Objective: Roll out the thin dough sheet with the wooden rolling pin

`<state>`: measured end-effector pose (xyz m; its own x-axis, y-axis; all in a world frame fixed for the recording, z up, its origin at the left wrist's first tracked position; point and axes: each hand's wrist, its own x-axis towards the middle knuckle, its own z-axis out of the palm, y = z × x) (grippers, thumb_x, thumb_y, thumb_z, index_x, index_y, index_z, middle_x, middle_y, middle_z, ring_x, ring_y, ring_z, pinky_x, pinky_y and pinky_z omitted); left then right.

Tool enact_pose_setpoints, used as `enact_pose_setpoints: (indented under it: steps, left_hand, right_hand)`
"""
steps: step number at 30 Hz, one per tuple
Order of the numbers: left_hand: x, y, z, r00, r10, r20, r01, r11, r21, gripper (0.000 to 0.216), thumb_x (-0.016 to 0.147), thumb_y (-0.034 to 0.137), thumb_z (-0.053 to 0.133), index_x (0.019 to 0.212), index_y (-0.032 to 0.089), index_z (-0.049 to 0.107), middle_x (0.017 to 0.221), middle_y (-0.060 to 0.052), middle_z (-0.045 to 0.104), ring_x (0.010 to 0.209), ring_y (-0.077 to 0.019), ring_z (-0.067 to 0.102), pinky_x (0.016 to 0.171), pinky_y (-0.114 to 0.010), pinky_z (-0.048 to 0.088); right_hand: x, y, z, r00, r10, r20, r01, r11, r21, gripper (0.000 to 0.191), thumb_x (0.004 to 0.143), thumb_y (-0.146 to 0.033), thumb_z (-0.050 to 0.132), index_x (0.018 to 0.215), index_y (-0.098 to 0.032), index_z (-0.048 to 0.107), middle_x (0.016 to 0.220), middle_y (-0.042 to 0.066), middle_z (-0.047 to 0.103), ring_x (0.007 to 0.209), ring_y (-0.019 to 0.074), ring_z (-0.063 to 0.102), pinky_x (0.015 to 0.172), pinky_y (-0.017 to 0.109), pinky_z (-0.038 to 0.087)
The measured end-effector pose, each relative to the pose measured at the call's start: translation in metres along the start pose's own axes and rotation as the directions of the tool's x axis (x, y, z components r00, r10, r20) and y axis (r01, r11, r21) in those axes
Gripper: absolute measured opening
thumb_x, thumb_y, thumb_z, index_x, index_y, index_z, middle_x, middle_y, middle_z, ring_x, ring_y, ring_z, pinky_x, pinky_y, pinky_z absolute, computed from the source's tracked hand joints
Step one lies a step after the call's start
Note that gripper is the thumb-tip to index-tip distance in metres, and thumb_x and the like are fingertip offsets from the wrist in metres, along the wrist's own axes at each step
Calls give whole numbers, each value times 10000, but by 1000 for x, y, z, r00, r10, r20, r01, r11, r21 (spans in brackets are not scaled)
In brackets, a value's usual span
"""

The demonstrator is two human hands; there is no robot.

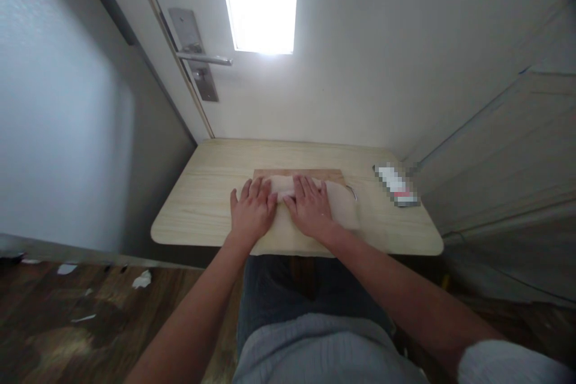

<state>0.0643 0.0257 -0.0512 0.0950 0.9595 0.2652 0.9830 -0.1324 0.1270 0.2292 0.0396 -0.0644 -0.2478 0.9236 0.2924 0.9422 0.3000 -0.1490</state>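
Observation:
A pale cream cloth [344,207] lies over part of a brown wooden board [297,173] on the light wooden table. My left hand [254,207] rests on the cloth's left side, fingers stretched forward and apart. On the cloth's middle lies my right hand [310,204], palm down with the fingers extended. Both thumbs point inward with a small gap between them, where a fold of cloth shows. A thin curved metal piece [352,193] sticks out by the cloth's right edge; the rest of it is hidden. The cloth covers most of the board.
The small table [189,204] stands against a white door [360,72] with a metal handle [207,59]. A blurred-out flat object [396,185] lies at the table's right end. Walls flank both sides. Scraps of white paper [142,279] lie on the floor at left.

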Motion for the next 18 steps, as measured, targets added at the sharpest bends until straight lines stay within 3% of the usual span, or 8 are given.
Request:
enact_pose_setpoints:
  steps: [6, 18]
  left_hand:
    - [18, -5, 2, 999, -20, 32, 20, 1000, 11, 557, 997, 473, 158, 1411, 286, 480, 1533, -58, 430, 1401, -303, 348, 1115, -609, 242]
    - [86, -33, 17, 983, -66, 171, 74, 996, -40, 565, 981, 496, 157, 1439, 314, 433, 1551, -67, 391, 1411, -317, 328, 1090, -668, 270]
  right_hand:
    - [21, 1, 6, 1000, 16, 4, -16, 1000, -3, 609, 1014, -491, 296, 1475, -101, 377, 1509, 172, 425, 1398, 292, 351, 1164, 563, 104]
    - [90, 3, 18, 999, 25, 34, -24, 1000, -18, 548, 1012, -514, 274, 1430, -213, 461, 1486, 95, 475, 1343, 303, 399, 1128, 559, 190]
